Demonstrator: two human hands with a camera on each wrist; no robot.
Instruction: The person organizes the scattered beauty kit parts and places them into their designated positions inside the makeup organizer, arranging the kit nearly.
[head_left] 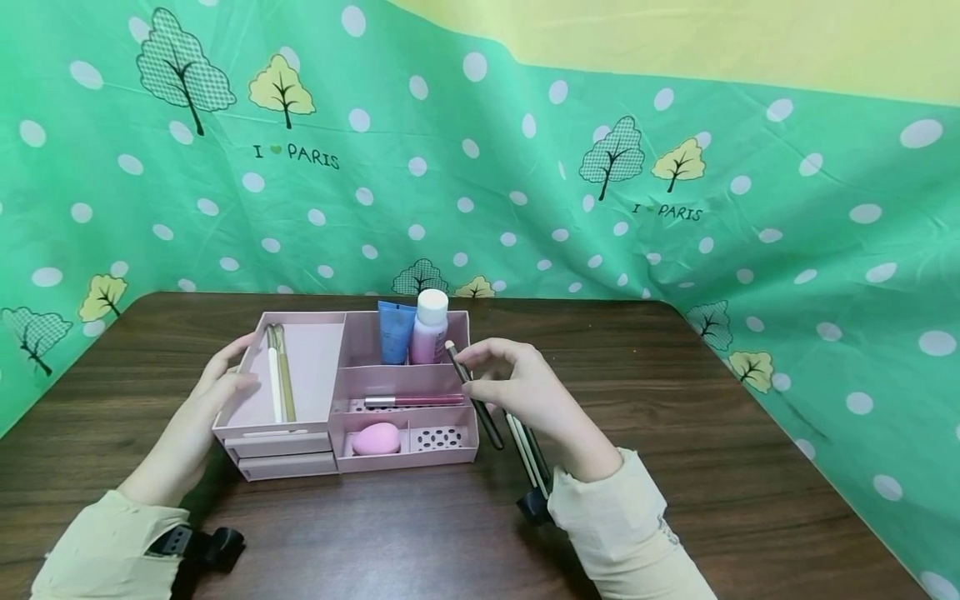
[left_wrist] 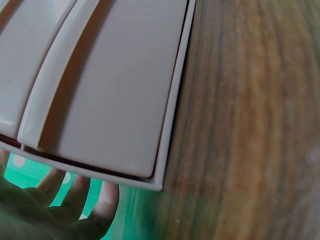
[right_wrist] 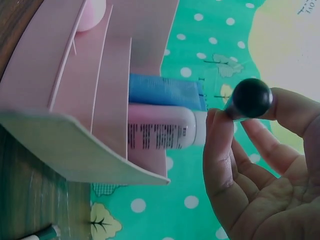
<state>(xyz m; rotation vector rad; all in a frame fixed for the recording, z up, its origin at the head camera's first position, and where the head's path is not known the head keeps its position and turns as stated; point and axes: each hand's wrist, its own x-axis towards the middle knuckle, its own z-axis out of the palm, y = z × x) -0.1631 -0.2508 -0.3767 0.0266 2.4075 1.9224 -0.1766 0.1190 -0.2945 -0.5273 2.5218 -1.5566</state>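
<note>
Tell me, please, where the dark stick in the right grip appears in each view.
Head: near the centre, the dark stick slants in the right grip, across the right edge of the pink organizer.
Left wrist: not in this picture.
Right wrist: upper right of centre, seen nearly end-on as a dark disc.
Shared landmark: the pink organizer, in all three views.

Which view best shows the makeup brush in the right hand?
The head view: it shows the dark makeup brush lengthwise, both ends visible, pinched by the right hand. The right wrist view sees it nearly end-on, mostly its round black end; the left wrist view misses it.
</note>
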